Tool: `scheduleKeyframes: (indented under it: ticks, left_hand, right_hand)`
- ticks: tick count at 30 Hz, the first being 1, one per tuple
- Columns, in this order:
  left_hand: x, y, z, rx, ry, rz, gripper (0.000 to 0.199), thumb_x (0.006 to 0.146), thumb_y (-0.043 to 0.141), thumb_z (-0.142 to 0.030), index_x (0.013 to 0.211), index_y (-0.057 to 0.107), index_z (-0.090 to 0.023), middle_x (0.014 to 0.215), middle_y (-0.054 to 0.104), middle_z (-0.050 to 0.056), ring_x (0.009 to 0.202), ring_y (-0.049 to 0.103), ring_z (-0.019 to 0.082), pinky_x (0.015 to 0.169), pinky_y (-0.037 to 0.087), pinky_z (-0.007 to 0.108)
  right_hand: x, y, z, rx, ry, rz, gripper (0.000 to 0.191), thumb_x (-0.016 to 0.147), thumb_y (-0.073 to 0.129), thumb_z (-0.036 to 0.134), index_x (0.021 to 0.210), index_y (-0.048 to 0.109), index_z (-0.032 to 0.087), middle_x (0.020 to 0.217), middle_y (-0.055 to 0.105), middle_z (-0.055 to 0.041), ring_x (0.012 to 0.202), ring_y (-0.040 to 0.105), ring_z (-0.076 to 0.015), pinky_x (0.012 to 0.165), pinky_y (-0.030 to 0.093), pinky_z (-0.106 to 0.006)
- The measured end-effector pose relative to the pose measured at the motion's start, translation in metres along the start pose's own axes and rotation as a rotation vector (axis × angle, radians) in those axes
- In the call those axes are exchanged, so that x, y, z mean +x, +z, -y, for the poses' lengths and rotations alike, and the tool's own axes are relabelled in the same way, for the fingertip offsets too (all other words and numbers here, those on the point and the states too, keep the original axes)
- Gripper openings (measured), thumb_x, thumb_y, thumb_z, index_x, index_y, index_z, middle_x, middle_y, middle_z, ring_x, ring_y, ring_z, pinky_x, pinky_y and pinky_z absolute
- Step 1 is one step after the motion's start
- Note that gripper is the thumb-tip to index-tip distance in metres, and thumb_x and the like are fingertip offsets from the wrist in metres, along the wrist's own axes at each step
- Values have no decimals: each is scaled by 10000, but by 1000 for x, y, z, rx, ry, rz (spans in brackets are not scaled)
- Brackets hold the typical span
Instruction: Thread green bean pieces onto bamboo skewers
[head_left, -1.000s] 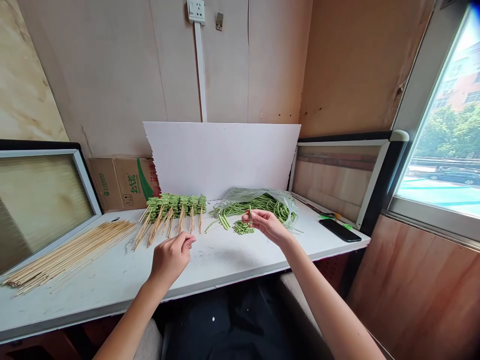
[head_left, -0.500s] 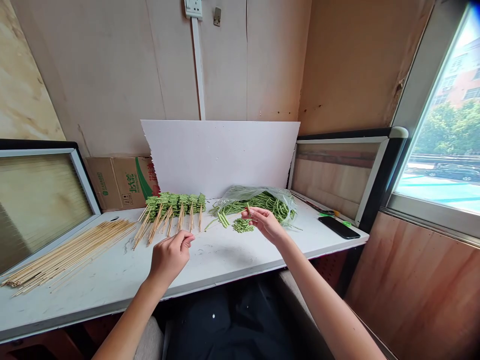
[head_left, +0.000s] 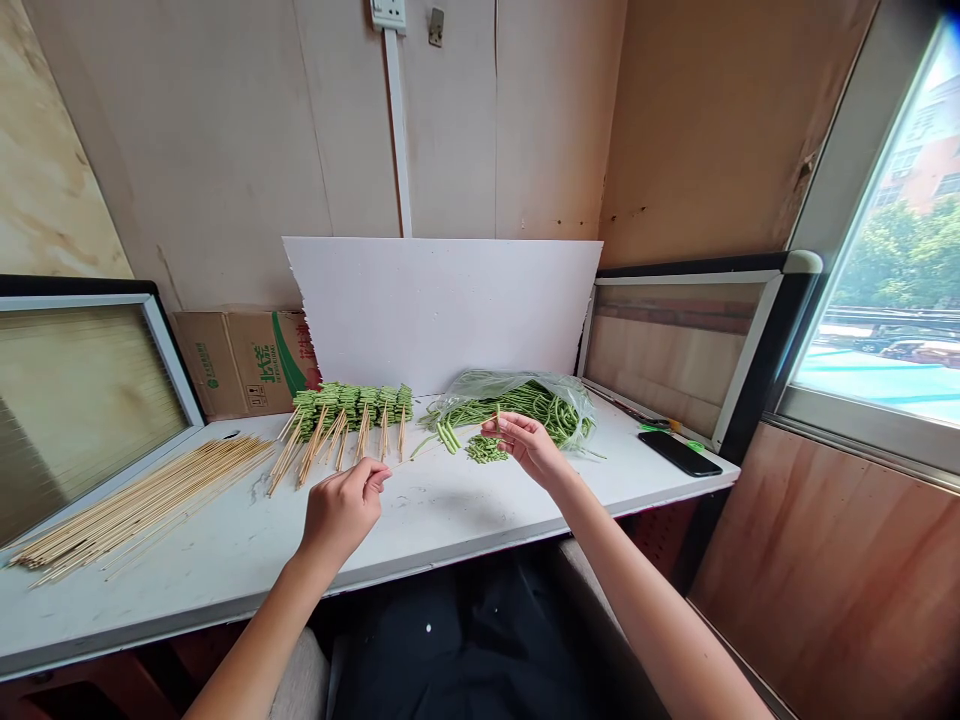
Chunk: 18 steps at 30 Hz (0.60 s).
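Observation:
My left hand (head_left: 341, 510) is closed in a pinch above the front of the white table. A thin pale bamboo skewer (head_left: 399, 465) seems to show faintly at its fingertips; the rest is hidden. Farther right, my right hand (head_left: 529, 445) pinches a short piece of green bean (head_left: 497, 411) between thumb and fingers. Just below and left of that hand lies a small pile of cut bean pieces (head_left: 486, 450). Behind it sits a clear plastic bag (head_left: 517, 382) of long green beans (head_left: 551, 410). Several longer cut beans (head_left: 448, 436) lie left of the pile.
Bundles of skewered beans (head_left: 349, 408) lie in a row at the back left, sticks toward me. Loose bamboo skewers (head_left: 150, 500) spread over the left of the table (head_left: 450, 520). A black phone (head_left: 679, 453) lies right. A cardboard box (head_left: 240, 365) and white board (head_left: 442, 310) stand behind.
The view has shifted very slightly. Both hands keep nearly the same place and pinch, and nothing on the table has visibly moved.

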<state>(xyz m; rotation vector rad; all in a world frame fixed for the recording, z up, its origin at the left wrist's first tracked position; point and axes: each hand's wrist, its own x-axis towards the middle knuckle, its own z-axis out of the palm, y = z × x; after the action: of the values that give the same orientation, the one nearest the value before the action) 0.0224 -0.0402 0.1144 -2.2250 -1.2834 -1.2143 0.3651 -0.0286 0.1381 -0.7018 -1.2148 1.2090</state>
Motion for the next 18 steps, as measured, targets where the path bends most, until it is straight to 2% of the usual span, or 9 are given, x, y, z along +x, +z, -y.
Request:
scheduleKeyframes:
  ticks: [18]
  left_hand:
    - [-1, 1, 1, -9, 12, 10, 201, 980, 543, -214, 903, 728, -227, 712, 772, -6, 624, 718, 183, 604, 424, 267]
  right_hand:
    - [-1, 0, 0, 33, 0, -1, 329, 823, 876, 461, 1026, 771, 223, 1100, 801, -86, 1132, 724, -277, 646, 477, -274]
